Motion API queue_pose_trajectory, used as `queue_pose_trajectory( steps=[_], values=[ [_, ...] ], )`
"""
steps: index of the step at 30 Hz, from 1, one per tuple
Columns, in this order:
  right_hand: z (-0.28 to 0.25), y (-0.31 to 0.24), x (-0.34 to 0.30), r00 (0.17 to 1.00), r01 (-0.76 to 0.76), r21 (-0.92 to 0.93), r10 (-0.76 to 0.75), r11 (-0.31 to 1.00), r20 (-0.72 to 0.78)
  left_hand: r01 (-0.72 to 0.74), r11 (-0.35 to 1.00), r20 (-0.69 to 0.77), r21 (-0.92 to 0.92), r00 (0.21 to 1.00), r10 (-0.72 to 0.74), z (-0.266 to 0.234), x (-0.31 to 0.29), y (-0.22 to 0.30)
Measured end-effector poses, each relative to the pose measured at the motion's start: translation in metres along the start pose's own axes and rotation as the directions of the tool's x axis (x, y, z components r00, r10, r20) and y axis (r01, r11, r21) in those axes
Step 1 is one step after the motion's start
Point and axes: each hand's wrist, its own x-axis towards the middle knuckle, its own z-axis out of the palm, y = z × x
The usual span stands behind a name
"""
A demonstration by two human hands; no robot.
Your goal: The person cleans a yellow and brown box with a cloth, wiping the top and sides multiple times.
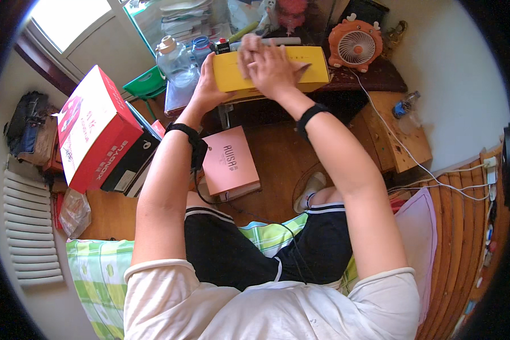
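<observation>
As the left hand (208,88) grips the yellow box (311,56) at upper centre, the right hand (273,71), over a brownish cloth-like piece (249,52), its grip unclear, should press evenly.

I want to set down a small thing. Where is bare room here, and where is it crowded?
Wooden floor shows bare between the pink box and the shoe. A narrower dark tabletop strip lies right of the yellow box, in front of the fan, crossed by a white cable. It is crowded beyond the left hand, with a clear jug and blue-capped bottle.
</observation>
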Motion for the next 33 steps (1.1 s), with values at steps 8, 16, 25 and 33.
queue_pose_trajectory(
  steps=[8, 16, 25, 33],
  values=[
    [0.004, -0.054, 0.019, 0.982, 0.186, 0.170, -0.182, 0.968, -0.041, -0.160, 0.987, -0.027, 0.034, 0.987, 0.161, 0.003, -0.001, -0.013],
    [-0.009, 0.006, 0.011, 0.990, 0.139, 0.107, -0.134, 0.985, -0.049, 0.007, 1.000, 0.027, 0.021, 1.000, -0.007, -0.006, -0.002, 0.004],
    [-0.014, 0.105, -0.020, 0.995, -0.096, -0.127, 0.096, 0.987, -0.008, 0.000, 1.000, 0.011, 0.000, 1.000, 0.000, 0.000, -0.002, 0.007],
    [-0.021, 0.011, -0.001, 0.995, 0.087, -0.033, -0.085, 0.996, 0.061, -0.036, 0.997, -0.030, 0.064, 0.999, 0.038, -0.005, -0.002, -0.006]
  ],
)
